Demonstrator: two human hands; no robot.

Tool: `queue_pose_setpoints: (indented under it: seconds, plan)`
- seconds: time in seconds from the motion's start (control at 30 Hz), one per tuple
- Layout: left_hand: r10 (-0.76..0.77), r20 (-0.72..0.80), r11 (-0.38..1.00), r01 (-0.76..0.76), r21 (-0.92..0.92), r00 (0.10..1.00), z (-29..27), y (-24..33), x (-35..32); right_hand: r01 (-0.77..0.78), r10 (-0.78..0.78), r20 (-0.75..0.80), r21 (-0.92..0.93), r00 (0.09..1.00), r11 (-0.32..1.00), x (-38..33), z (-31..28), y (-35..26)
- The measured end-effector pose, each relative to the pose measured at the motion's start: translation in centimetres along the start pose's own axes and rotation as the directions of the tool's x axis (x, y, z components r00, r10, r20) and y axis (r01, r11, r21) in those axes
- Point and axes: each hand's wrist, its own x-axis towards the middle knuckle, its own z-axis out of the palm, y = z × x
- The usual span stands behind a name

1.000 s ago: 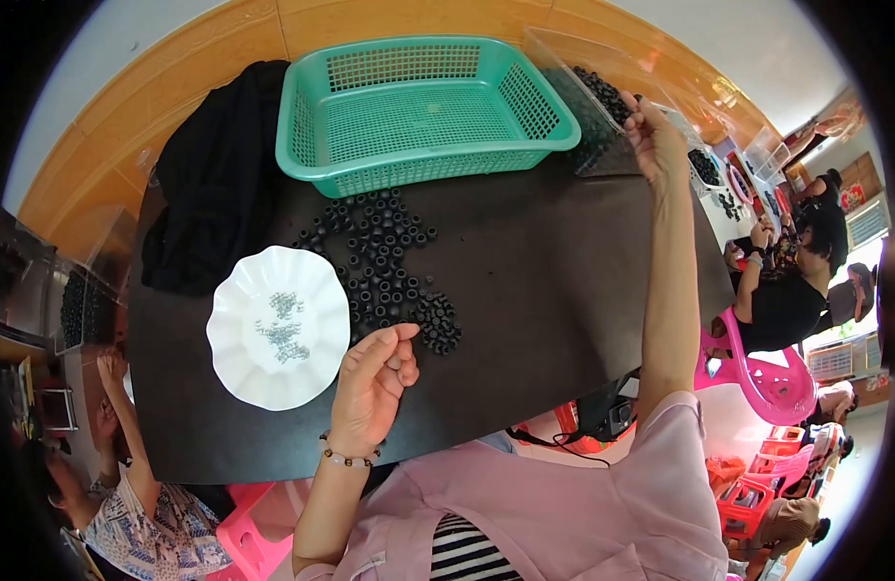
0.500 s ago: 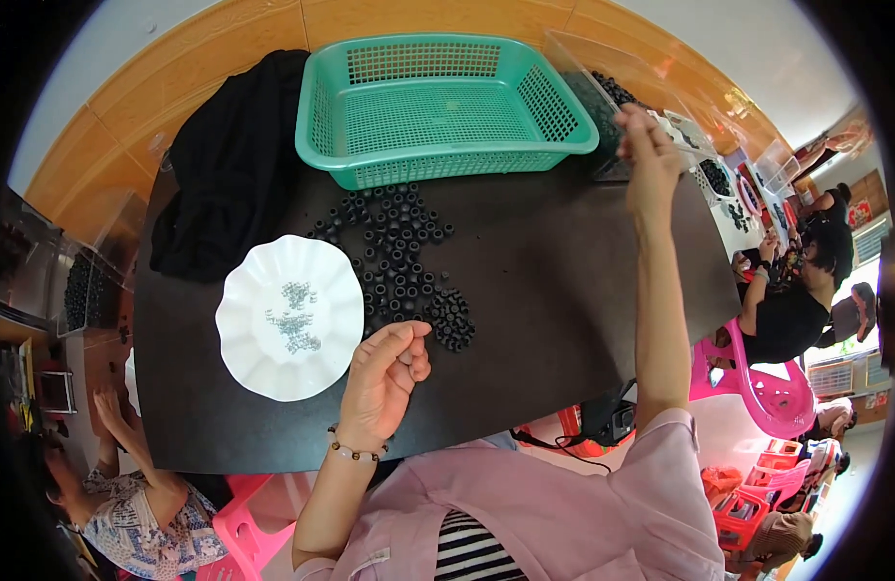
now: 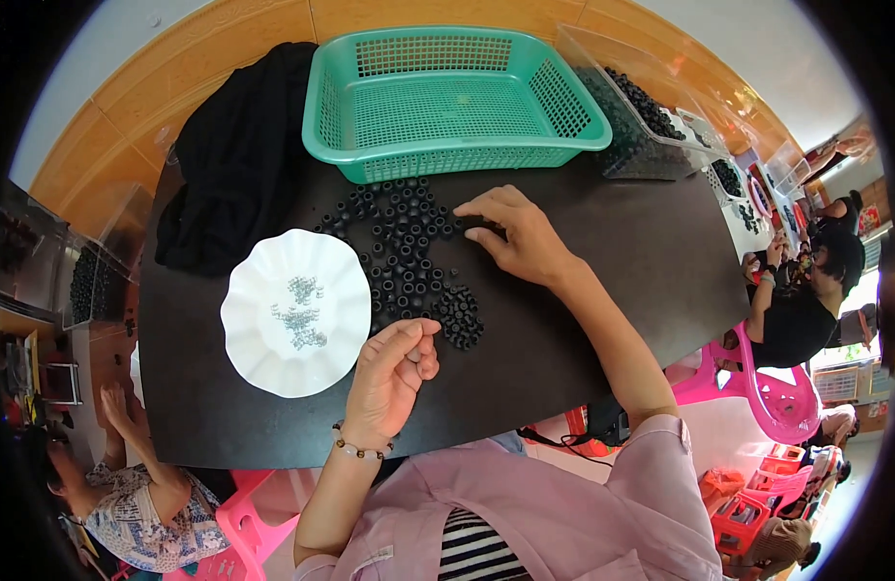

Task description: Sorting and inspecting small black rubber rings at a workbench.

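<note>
A dark matte table (image 3: 602, 290) carries a loose heap of small black rings (image 3: 409, 257), short ring-shaped pieces w/ a hole through each, rubbery or plastic by the look (can't tell which). Just left of the heap sits a white plate (image 3: 295, 312) w/ a scalloped, fluted rim, holding a scatter of tiny grey metallic bits (image 3: 300, 315). Behind the heap stands a teal plastic basket (image 3: 447, 102), rectangular, w/ perforated mesh walls and bottom. A crumpled black cloth (image 3: 236, 165) lies at the table's far left corner. To the right of the basket is a clear plastic bin (image 3: 636, 121) w/ more black pieces inside.

The right hand (image 3: 520, 237) lies palm down at the heap's right edge, fingers curled loosely and spread a little, fingertips touching the outermost rings; whether one is pinched under them can't be told. The left hand (image 3: 394, 373) hovers at the near edge of the heap, just beside the plate, fingers bent in toward the thumb in a loose half-closed pinch; nothing clear shows between them. A beaded bracelet (image 3: 360, 448) circles that wrist.

Vs. half a second ago: the right arm was stretched far out to the clear bin at the right; now it's back at the heap. The left hand has barely shifted.
</note>
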Motion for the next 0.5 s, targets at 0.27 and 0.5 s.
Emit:
queue_pose_setpoints:
  seconds: [0.27,0.5]
  plan:
    - [0.002,0.008,1.0,-0.002,0.025,1.0,0.0,0.0,0.0,0.03,-0.031,-0.005,-0.039,1.0,0.999,0.0,0.9,0.4]
    - [0.011,0.034,0.997,-0.013,0.07,0.999,0.2,0.0,0.0,-0.182,0.177,0.05,0.147,0.983,0.972,-0.3,-0.2,-0.3]
